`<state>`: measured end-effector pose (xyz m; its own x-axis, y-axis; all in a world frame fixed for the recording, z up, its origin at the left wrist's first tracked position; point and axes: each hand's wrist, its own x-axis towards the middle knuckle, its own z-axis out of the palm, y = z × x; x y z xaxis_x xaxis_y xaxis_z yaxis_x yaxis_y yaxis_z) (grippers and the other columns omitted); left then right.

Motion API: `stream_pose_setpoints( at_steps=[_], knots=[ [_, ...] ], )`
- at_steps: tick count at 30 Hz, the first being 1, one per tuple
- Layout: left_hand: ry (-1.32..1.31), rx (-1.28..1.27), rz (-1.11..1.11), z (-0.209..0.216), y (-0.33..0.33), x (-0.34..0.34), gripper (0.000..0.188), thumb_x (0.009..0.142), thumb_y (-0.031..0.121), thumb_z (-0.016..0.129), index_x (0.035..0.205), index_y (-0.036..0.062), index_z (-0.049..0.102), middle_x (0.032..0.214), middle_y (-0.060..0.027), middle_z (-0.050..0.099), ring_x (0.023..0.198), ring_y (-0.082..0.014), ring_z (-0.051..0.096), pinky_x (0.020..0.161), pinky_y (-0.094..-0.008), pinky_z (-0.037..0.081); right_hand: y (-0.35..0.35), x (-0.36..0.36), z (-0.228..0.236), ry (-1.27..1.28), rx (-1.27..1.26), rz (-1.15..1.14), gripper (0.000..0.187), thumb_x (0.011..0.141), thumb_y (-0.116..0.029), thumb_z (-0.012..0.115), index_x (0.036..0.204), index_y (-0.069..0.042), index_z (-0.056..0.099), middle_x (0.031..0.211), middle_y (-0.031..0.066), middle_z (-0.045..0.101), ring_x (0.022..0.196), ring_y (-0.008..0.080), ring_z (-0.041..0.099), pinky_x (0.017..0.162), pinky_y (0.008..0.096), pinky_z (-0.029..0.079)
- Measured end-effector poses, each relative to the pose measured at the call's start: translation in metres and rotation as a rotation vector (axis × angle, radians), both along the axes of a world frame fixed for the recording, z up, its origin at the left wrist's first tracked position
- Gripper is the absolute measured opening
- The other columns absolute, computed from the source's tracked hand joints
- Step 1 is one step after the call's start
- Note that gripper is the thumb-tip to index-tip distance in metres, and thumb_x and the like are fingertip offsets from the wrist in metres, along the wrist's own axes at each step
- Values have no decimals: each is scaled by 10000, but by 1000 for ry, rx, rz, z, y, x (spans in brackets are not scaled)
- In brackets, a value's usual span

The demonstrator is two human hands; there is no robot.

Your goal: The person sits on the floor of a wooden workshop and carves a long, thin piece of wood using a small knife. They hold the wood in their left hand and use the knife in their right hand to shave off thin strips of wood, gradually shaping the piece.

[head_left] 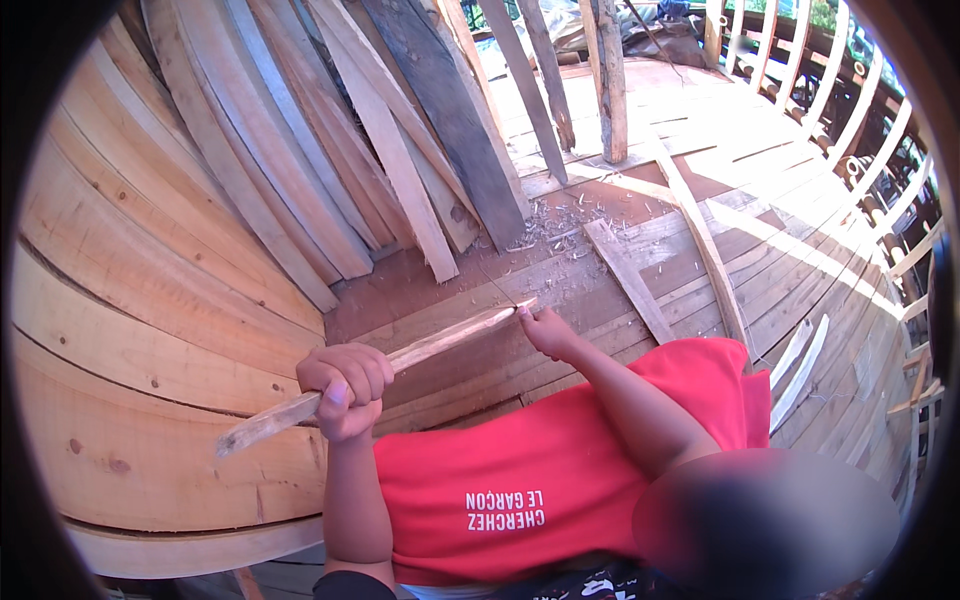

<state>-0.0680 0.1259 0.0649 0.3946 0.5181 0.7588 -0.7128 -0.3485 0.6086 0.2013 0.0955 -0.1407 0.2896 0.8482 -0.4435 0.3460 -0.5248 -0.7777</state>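
Note:
My left hand (345, 388) is wrapped in a fist round a long, pale, roughly shaped wooden stick (440, 346). The stick slants from the lower left up to the right, its blunt end sticking out below the fist. At its far, narrower end, my right hand (545, 332) is closed, with the thumb by the wood. A thin dark line runs up and left from these fingers; whether it is a narrow blade or a wire I cannot make out. Under both arms lies red cloth (560, 440) with white lettering.
Curved planks (150, 340) form a wall on the left. Several boards (430, 110) lean at the upper left. Wood shavings (570, 225) litter the plank floor, with loose strips (630, 280) ahead and pale pieces (800, 370) at right. A railing of ribs (825, 80) curves along the far right.

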Motion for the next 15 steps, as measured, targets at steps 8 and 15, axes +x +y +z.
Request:
stream_pose_setpoints(
  at_steps=[8, 15],
  knots=[
    [34, 7, -26, 3, -16, 10, 486, 860, 132, 587, 478, 117, 286, 415, -2, 360, 324, -129, 323, 378, -291, 314, -13, -11, 46, -177, 127, 191, 742, 1011, -564, 315, 840, 90, 620, 728, 244, 640, 650, 381, 664, 622, 467, 541],
    [27, 62, -9, 3, -23, 16, 474, 877, 139, 566, 494, 108, 288, 424, -1, 355, 336, -132, 319, 384, -301, 317, -16, 0, -2, -231, 144, 12, 723, 1027, -505, 243, 878, 60, 668, 889, 352, 640, 951, 509, 613, 907, 527, 465]
  ],
)
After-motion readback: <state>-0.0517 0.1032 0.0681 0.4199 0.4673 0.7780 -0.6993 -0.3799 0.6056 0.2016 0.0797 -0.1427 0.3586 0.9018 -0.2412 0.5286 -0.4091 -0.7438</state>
